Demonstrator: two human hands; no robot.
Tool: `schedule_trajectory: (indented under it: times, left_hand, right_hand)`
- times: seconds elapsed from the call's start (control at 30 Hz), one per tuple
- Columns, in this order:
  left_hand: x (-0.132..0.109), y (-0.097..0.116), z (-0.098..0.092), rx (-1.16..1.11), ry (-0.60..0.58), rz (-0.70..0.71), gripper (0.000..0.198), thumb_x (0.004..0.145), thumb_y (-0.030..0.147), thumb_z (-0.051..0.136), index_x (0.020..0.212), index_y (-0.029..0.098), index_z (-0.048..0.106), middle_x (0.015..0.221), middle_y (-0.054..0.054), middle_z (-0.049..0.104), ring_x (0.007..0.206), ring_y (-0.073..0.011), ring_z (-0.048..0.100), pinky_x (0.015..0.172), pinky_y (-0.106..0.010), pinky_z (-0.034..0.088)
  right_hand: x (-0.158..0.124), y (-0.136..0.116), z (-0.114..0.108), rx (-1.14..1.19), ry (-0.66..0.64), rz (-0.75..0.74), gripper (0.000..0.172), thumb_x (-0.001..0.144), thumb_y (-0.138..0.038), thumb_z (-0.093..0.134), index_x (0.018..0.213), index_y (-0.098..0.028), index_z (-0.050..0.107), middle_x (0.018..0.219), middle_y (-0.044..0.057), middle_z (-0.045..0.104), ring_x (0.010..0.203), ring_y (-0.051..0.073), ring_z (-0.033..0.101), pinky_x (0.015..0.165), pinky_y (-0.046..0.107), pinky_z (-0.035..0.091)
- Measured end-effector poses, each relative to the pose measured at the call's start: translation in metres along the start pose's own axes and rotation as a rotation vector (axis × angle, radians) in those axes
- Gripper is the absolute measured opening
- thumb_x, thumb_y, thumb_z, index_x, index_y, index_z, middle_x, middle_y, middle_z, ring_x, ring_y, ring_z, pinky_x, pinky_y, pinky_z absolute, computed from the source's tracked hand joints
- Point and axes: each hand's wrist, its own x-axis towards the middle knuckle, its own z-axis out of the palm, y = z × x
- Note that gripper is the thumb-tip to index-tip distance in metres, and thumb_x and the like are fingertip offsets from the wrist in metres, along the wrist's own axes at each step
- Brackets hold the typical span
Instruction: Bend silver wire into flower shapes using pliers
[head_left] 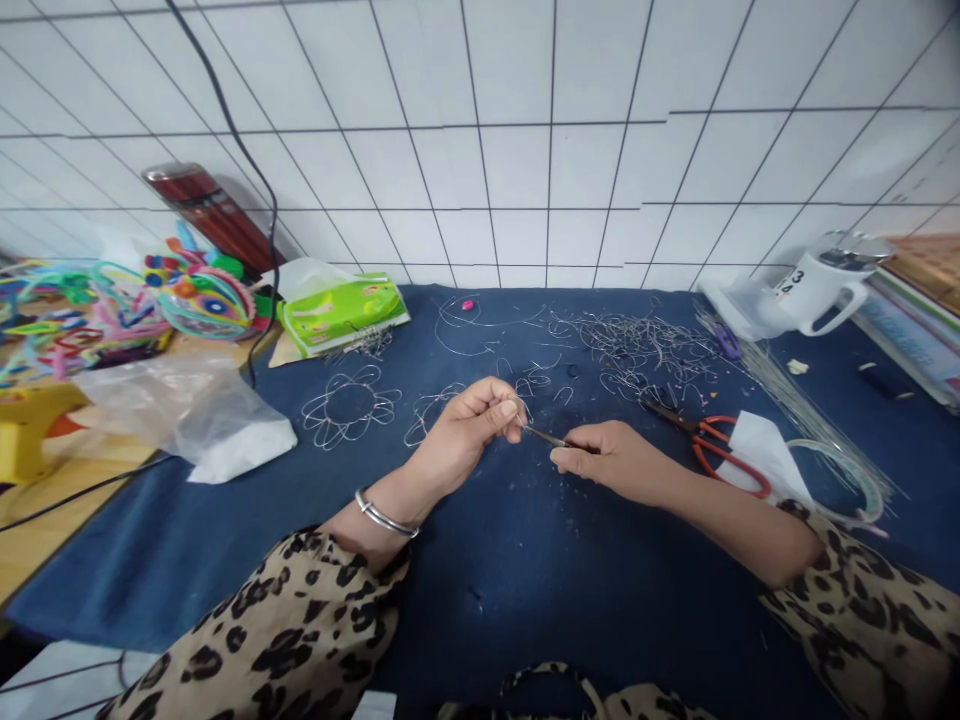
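Note:
My left hand [480,422] is closed in a pinch on a thin wire [523,410], most of it hidden by the fingers. In my right hand [611,458] is a slim, pointed metal tool that looks like needle-nose pliers [546,436]; its handles are hidden in the palm. The tip meets the wire just beside my left fingertips. Left of my hands lies a flower-shaped wire loop piece [352,407] on the blue cloth [525,580]. A second looped wire piece [429,412] is partly covered by my left hand.
Behind my right hand spreads a tangle of wire bits [645,342]. Red-handled scissors [731,460], a bundle of straight wires [817,410] and a white mug [832,285] are on the right. A green tissue pack [345,312], plastic bag [187,400] and yellow glue gun [30,430] are left.

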Motion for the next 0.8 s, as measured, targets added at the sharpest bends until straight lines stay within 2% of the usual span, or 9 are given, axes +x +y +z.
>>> schedule_trajectory:
  times: [0.4,0.6,0.8]
  left_hand:
    - [-0.0004,0.0009,0.0008,0.054,0.002,0.015,0.012,0.084,0.025,0.058,0.078,0.015,0.056,0.073,-0.001,0.058,0.059,-0.0081,0.051,0.06,-0.021,0.04]
    - [-0.0013,0.0008,0.0022,0.136,0.068,0.046,0.011,0.084,0.024,0.057,0.078,0.015,0.057,0.072,-0.001,0.058,0.062,-0.0085,0.052,0.062,-0.021,0.04]
    - [-0.0046,-0.002,0.0074,0.243,0.181,0.136,0.012,0.084,0.026,0.058,0.077,0.016,0.057,0.069,0.0,0.057,0.062,-0.0096,0.051,0.065,-0.023,0.04]
  right_hand:
    - [-0.0005,-0.0001,0.0007,-0.012,-0.007,0.019,0.043,0.082,-0.055,0.045,0.069,-0.017,0.059,0.056,-0.005,0.038,0.052,0.008,0.034,0.049,0.022,0.026]
    - [-0.0001,0.0008,0.0028,-0.065,0.025,0.008,0.043,0.085,-0.053,0.043,0.073,-0.017,0.064,0.06,-0.003,0.051,0.055,0.009,0.043,0.053,0.022,0.03]
    - [0.0002,-0.001,0.0045,-0.051,0.048,0.014,0.043,0.085,-0.052,0.043,0.072,-0.017,0.064,0.06,-0.002,0.055,0.055,0.01,0.048,0.053,0.022,0.032]
